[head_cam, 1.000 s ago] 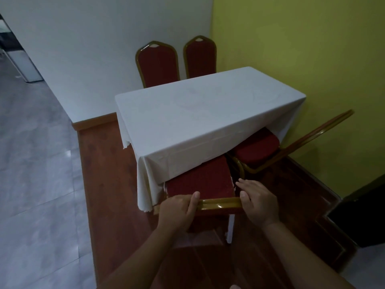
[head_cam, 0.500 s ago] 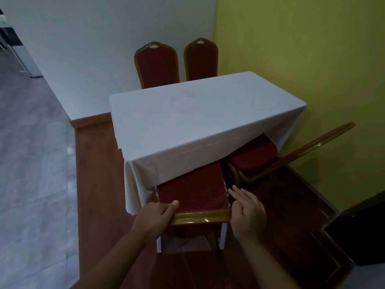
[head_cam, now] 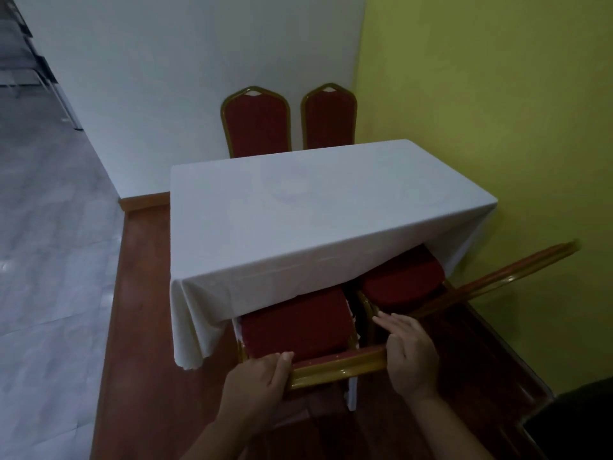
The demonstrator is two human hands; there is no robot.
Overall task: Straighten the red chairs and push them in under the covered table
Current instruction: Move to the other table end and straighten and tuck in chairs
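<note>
A table under a white cloth (head_cam: pixel 308 210) stands in the corner. Right in front of me is a red chair with a gold frame (head_cam: pixel 298 327), its seat partly under the cloth. My left hand (head_cam: pixel 255 383) grips the left end of its gold top rail. My right hand (head_cam: pixel 408 353) rests on the rail's right end, fingers stretched forward. A second red chair (head_cam: pixel 403 277) sits to the right, turned at an angle, its backrest (head_cam: pixel 497 277) slanting toward the yellow wall. Two more red chairs (head_cam: pixel 257 124) (head_cam: pixel 330 119) stand upright behind the table.
A white wall (head_cam: pixel 166 78) is at the back and a yellow wall (head_cam: pixel 497 111) on the right. The table stands on red-brown wooden flooring (head_cam: pixel 142 293); grey tiled floor (head_cam: pixel 49 244) spreads to the left. A dark object (head_cam: pixel 577 423) fills the lower right corner.
Both hands have stayed on the near chair's top rail. The view has shifted, so the table and chairs now lie more to the right and lower; the seat still shows below the cloth.
</note>
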